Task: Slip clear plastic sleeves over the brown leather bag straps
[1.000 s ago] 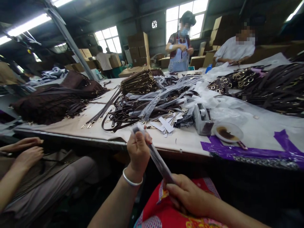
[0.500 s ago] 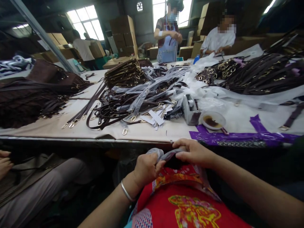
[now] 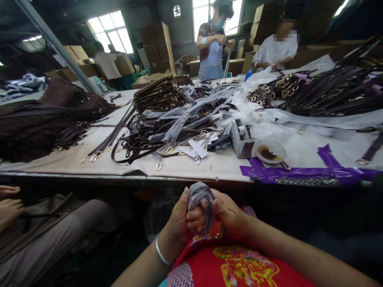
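Observation:
In front of the red apron [image 3: 206, 263], a dark strap in a clear plastic sleeve [image 3: 198, 192] is bent into a small coil. My left hand [image 3: 182, 219], with a silver bangle at the wrist, is closed around the coil, its fingers curled through the loop. From the other side my right hand [image 3: 229, 211] grips the coil's right edge, thumb pressed on it. Both hands are just below the table's front edge. Part of the coil is hidden behind the fingers.
A tangled heap of brown straps [image 3: 143, 135] lies on the table, beside white paper tags [image 3: 198, 148]. Nearby are a tape dispenser [image 3: 241, 139], a dish of brown liquid [image 3: 271, 152] and purple tape [image 3: 299, 172]. A person's hand [image 3: 10, 207] shows at left; co-workers stand behind.
The sleeved strap, stretched between my hands before, is now wound into a rounder loop. My hands have come closer together. A co-worker at the back has raised a strap.

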Motion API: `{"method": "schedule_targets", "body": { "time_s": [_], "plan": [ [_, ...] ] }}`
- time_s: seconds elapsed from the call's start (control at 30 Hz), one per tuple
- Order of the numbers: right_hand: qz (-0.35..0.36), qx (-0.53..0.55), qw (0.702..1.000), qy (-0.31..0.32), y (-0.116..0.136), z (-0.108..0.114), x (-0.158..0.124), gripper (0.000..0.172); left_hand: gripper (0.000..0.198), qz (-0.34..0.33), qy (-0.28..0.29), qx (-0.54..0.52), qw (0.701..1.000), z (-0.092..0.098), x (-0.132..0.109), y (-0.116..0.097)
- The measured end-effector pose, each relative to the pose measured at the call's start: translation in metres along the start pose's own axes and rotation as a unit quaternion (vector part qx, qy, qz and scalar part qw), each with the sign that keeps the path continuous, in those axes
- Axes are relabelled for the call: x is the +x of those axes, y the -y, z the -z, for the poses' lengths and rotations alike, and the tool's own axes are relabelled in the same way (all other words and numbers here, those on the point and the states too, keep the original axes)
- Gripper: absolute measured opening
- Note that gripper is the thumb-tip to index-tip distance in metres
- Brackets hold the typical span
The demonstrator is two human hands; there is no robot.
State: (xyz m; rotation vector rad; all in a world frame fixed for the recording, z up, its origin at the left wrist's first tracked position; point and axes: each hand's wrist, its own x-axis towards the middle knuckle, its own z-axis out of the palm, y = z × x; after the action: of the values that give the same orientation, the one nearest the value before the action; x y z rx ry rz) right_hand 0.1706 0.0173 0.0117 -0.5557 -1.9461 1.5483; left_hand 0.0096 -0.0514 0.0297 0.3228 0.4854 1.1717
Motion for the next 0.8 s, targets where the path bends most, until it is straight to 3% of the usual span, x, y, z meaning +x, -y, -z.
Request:
{"method": "schedule_targets", "body": {
  "time_s": [0.23,0.5,0.6,0.67,0.8],
  "plan": [
    [-0.093,0.026,0.994,-0.054,0.002,-0.019,-0.004,0.046,0.053,-0.076,-0.059,-0.086,0.992,0.001,0.008,0.012],
    [-0.129,-0.094,0.98,-0.119,-0.003,-0.024,-0.003,0.041,0.056,-0.065,-0.11,-0.075,0.989,0.014,0.015,0.026],
    [-0.116,-0.094,0.984,-0.1,-0.01,-0.019,-0.001,0.041,0.06,-0.054,-0.114,0.003,0.992,0.016,0.017,0.024],
    [-0.107,-0.129,0.979,-0.117,-0.012,-0.011,0.001,0.038,0.056,-0.088,-0.138,0.103,0.981,0.015,0.019,0.019],
    [-0.116,-0.261,0.946,-0.153,-0.005,0.005,0.004,0.028,0.048,-0.16,-0.222,0.352,0.895,0.014,0.02,0.011]
  ]
}}
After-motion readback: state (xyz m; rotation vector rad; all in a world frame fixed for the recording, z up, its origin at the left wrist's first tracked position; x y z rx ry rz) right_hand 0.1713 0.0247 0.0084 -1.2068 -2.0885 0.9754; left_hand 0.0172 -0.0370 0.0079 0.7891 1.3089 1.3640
